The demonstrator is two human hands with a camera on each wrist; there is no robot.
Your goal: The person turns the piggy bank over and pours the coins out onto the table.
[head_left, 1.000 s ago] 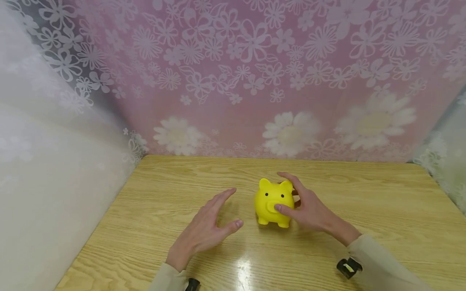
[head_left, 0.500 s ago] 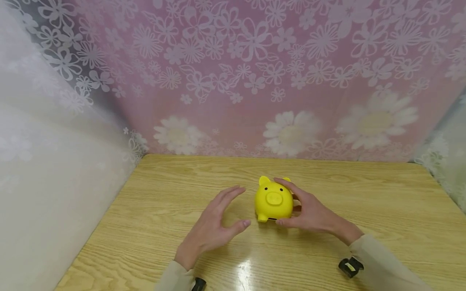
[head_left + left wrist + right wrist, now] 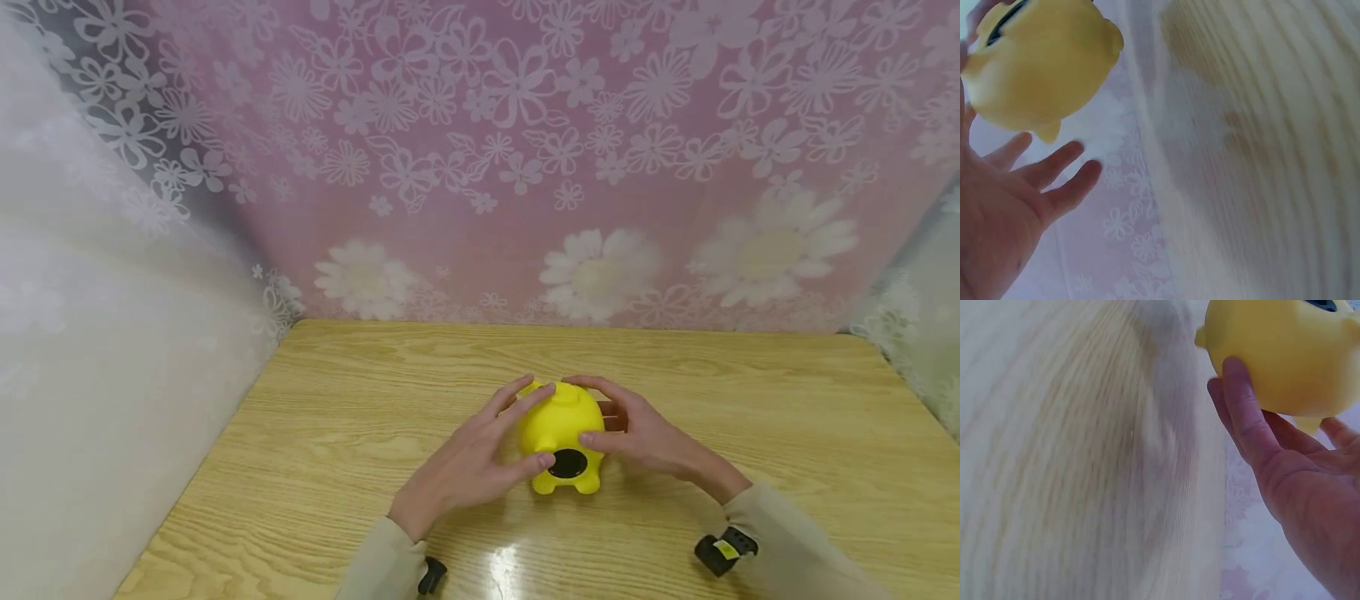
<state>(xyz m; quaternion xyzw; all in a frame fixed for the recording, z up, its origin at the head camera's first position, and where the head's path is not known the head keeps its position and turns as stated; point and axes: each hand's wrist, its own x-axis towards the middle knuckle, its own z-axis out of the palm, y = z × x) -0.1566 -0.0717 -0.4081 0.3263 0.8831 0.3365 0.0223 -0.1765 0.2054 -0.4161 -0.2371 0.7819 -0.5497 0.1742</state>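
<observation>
A yellow piggy bank (image 3: 566, 423) is tipped back above the table, its underside with a black plug (image 3: 570, 464) facing me. My right hand (image 3: 651, 435) holds it from the right, thumb on the front and fingers behind. My left hand (image 3: 467, 462) is at its left side, thumb tip over the plug's edge. In the left wrist view, that hand's spread fingers (image 3: 1057, 165) stand apart from the piggy bank (image 3: 1044, 65); whether the thumb touches it is hidden. The right wrist view shows my right hand (image 3: 1304, 475) with fingers against the yellow body (image 3: 1285, 362).
The wood-grain table (image 3: 360, 383) spreads out under both hands. A pink flowered curtain (image 3: 465, 183) hangs behind its back edge, and a pale sheet (image 3: 135, 375) is on the left. Each wrist wears a black strap, one being the right strap (image 3: 716, 554).
The piggy bank has tipped backward, turning its face up and bringing the black plug into sight. My left hand has moved right, up to its side. The right hand has kept hold.
</observation>
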